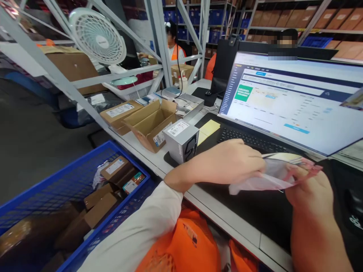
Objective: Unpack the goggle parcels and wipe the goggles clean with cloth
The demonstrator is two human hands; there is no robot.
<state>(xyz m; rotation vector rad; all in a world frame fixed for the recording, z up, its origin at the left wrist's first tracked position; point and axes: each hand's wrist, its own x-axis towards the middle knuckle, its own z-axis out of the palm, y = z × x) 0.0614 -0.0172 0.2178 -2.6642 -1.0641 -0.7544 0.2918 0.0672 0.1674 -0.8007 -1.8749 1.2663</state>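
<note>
Both my hands hold a thin whitish plastic bag (252, 183) with pink-red edging, above the black desk mat in front of the keyboard (255, 140). My left hand (241, 158) is closed on the bag's left side, its fingertips partly hidden by the plastic. At the right end, my right hand (310, 185) grips the pink-edged part of the bag. Something pale and flat shows at the bag's upper opening; I cannot make out what it is. A grey box (181, 140) with a white label stands just beyond my left forearm.
Left of the grey box sit an open cardboard box (153, 122) and a closed carton (120, 113). Yellow paper (208, 130) lies by the keyboard, before a lit monitor (283, 94). A blue crate (141, 175) with several cartons stands below left. A fan (98, 36) and two people are beyond.
</note>
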